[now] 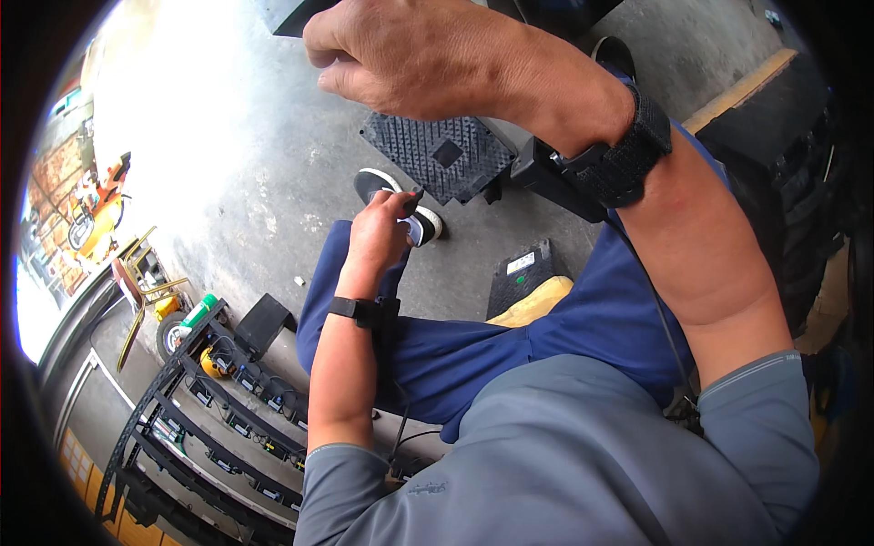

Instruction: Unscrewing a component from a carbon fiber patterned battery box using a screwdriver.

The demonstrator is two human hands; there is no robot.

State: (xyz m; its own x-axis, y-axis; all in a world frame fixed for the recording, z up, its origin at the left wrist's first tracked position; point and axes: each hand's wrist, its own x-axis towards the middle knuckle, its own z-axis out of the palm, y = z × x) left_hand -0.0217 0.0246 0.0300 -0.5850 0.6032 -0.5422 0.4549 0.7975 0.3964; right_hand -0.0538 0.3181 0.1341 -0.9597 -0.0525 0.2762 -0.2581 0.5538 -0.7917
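Observation:
My left hand [379, 235] is held low over the floor near my shoe [424, 225], fingers closed around a small black thing with a red spot [412, 202]. I cannot make out its kind. Higher up and nearer the camera, my right hand [391, 59] is curled closed; what its fingers hold, if anything, is hidden. Beside its fingertips, a dark box-like thing [296, 14] is cut off by the top edge. Below the right hand lies a ribbed black plastic panel [414, 150] with a square recess in its middle, partly covered by that hand.
Between my legs lie a black panel with a white label [522, 266] and a yellow bag-like thing [537, 305]. At left stands a black metal rack [164, 400] with small devices and cables. A chair [137, 282] is beyond it. A dark slab with a wooden edge [742, 91] is at right.

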